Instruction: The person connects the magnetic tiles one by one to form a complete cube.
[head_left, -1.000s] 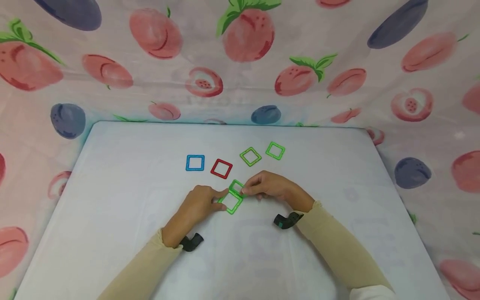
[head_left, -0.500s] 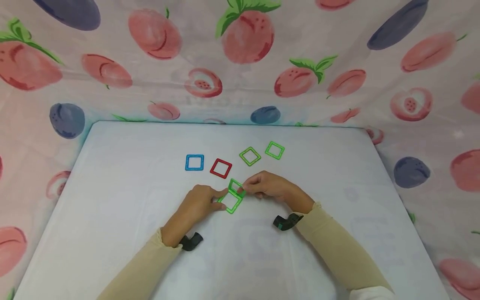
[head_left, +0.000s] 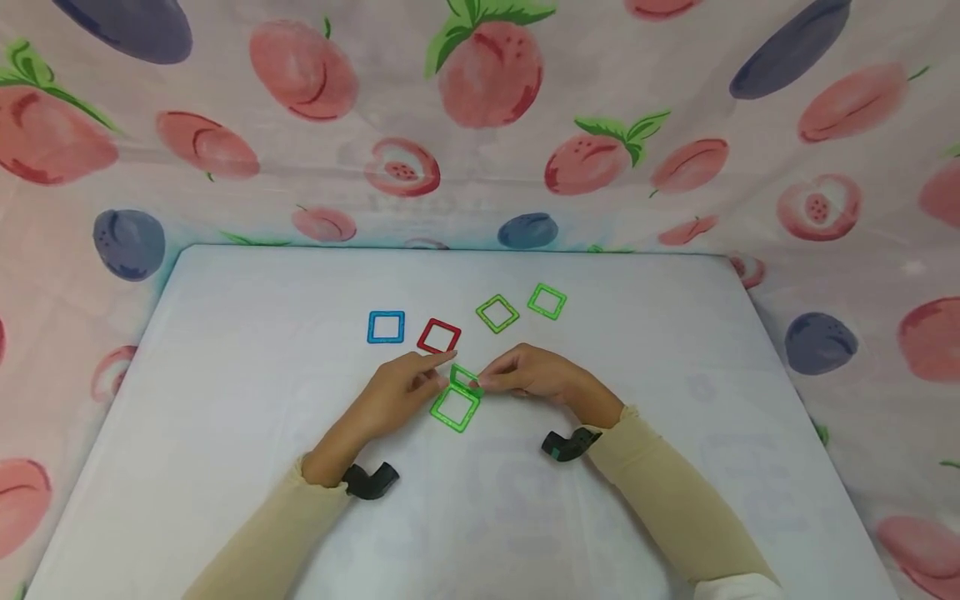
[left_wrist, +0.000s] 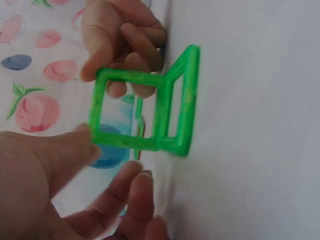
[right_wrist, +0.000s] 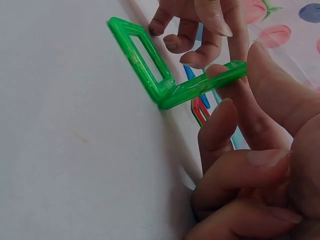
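Note:
Two green square magnetic tiles, shaped as hollow frames, meet along one edge. The first, the flat tile [head_left: 470,416], lies on the table, while the upright tile [left_wrist: 131,76] rises from it at an angle. My right hand [head_left: 543,375] pinches the upright tile's right side between thumb and index finger; its other fingers are curled, as the right wrist view shows. On the opposite side is my left hand [head_left: 393,393], thumb at a corner of the upright tile and index finger stretched towards the red square tile [head_left: 453,337]. Its other fingers are spread loosely and grip nothing.
Farther back on the white table [head_left: 262,333] lie a blue square tile [head_left: 386,340], a yellow-green square tile [head_left: 488,322] and another green square tile [head_left: 553,290]. A fruit-patterned cloth [head_left: 465,167] hangs behind the table. Each wrist wears a black camera mount.
My left hand has let go of the flat tile, shifted slightly back and extended its index finger. The joined green tiles have moved slightly left and nearer. My right hand keeps its pinch.

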